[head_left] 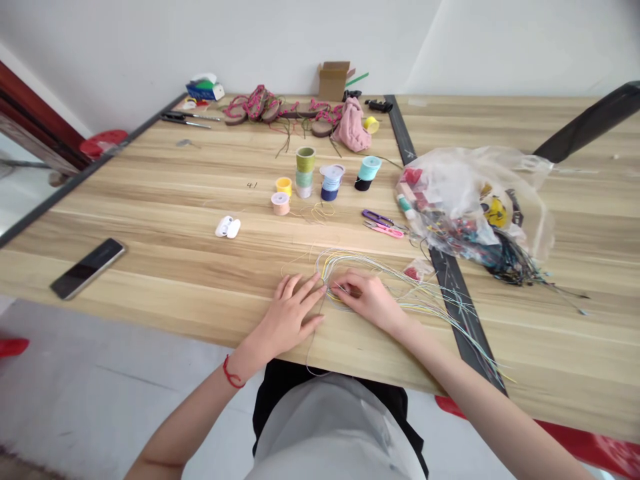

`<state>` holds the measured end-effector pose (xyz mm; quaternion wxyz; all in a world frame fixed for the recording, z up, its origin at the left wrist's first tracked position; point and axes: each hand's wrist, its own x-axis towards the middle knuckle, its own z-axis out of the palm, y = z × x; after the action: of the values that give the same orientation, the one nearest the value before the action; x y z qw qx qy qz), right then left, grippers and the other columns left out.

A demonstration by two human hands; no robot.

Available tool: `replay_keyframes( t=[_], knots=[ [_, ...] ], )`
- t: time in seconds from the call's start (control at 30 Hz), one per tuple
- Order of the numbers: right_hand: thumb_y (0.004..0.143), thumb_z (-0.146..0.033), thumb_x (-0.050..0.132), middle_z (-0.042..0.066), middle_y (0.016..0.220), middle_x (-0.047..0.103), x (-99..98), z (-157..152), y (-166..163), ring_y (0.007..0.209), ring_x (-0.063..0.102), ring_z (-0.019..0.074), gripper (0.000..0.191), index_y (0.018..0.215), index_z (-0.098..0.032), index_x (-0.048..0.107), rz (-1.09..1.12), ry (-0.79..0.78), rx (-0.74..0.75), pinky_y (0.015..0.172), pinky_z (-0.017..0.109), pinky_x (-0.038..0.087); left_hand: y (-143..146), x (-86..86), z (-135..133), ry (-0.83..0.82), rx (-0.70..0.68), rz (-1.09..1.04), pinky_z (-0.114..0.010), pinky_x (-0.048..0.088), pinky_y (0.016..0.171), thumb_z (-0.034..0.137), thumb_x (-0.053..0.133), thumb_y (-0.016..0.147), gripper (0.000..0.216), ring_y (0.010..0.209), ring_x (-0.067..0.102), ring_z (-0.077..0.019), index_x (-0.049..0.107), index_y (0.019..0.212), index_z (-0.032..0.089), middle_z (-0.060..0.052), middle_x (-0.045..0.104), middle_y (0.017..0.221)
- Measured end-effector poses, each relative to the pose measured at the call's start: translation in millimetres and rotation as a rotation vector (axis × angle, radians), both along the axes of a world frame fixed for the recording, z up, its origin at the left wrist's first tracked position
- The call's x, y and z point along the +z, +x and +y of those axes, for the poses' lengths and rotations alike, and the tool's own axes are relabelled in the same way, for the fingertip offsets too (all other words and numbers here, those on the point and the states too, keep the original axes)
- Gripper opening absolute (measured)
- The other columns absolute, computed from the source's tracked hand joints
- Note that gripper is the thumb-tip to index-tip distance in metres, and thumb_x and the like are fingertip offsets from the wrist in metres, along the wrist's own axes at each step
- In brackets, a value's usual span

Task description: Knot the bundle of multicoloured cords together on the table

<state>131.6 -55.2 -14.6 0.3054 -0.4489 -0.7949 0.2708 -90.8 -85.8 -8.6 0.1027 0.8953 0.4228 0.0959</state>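
Observation:
A bundle of thin cords [373, 260] in yellow, white and pale blue curves over the table in front of me, its loose ends trailing to the right across a black strip. My left hand [290, 317] lies flat with fingers spread, its fingertips at the left end of the bundle. Just right of it, my right hand [367, 297] pinches a thin cord between thumb and forefinger. One strand hangs from between the hands over the table's front edge. Purple thread snips [378, 218] and pink thread snips [387, 230] lie beyond the bundle.
Several thread spools [305, 163] stand mid-table. A plastic bag [450, 180] of cords sits to the right, near a small bag of red beads [414, 272]. Leftward are a phone [87, 268] and a white earbud case [228, 227]. Corded sandals [260, 105] and a cardboard box [333, 81] are at the back.

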Motion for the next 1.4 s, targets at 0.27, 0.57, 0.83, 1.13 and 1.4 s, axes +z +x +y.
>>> replay_keyframes(
  t=[0.27, 0.57, 0.83, 1.13, 1.4],
  knots=[
    [0.091, -0.024, 0.057, 0.002, 0.073, 0.065, -3.2, 0.1, -5.2, 0.061, 0.055, 0.013, 0.015, 0.083, -0.019, 0.068, -0.026, -0.021, 0.001, 0.059, 0.025, 0.044, 0.1, 0.6, 0.0, -0.01, 0.001, -0.013, -0.055, 0.027, 0.117, 0.04, 0.052, 0.097, 0.052, 0.139, 0.031, -0.0328, 0.045, 0.146, 0.023, -0.004, 0.037, 0.157],
    [0.092, -0.03, 0.057, 0.004, 0.078, 0.067, 9.7, 1.6, 3.7, 0.065, 0.055, 0.0146, 0.018, 0.084, -0.019, 0.07, -0.042, -0.011, -0.039, 0.062, 0.027, 0.044, 0.6, 0.8, -1.3, -0.014, 0.017, -0.026, -0.053, 0.023, 0.119, 0.041, 0.053, 0.097, 0.061, 0.14, 0.031, -0.0321, 0.034, 0.152, 0.022, -0.004, 0.038, 0.157],
    [0.091, -0.034, 0.059, 0.007, 0.09, 0.067, 12.1, -1.6, 47.1, 0.064, 0.053, 0.0139, 0.018, 0.085, -0.019, 0.068, -0.001, 0.016, -0.171, 0.058, 0.028, 0.045, 0.9, -0.6, -1.7, -0.005, 0.021, -0.017, -0.054, 0.022, 0.119, 0.041, 0.05, 0.098, 0.055, 0.141, 0.03, -0.032, 0.039, 0.149, 0.023, -0.004, 0.037, 0.158],
    [0.093, -0.039, 0.057, 0.019, 0.125, 0.05, 3.7, -24.8, 61.1, 0.102, 0.057, 0.0266, 0.04, 0.125, -0.015, 0.049, -0.154, 0.34, -0.595, 0.085, 0.046, 0.053, -1.3, 0.5, -2.1, -0.008, 0.0, -0.081, -0.052, 0.023, 0.118, 0.045, 0.045, 0.1, 0.064, 0.143, 0.029, -0.0304, 0.023, 0.156, 0.023, -0.007, 0.031, 0.161],
    [0.097, -0.018, 0.045, 0.012, 0.104, 0.06, 2.4, -57.6, 15.5, 0.096, 0.052, 0.0267, 0.021, 0.107, -0.02, 0.064, -0.378, 0.314, -0.277, 0.086, 0.044, 0.048, 5.2, 1.7, 1.7, -0.043, -0.067, -0.028, -0.051, 0.021, 0.12, 0.039, 0.045, 0.101, 0.058, 0.145, 0.029, -0.0266, 0.029, 0.154, 0.022, -0.006, 0.034, 0.159]
  ],
)
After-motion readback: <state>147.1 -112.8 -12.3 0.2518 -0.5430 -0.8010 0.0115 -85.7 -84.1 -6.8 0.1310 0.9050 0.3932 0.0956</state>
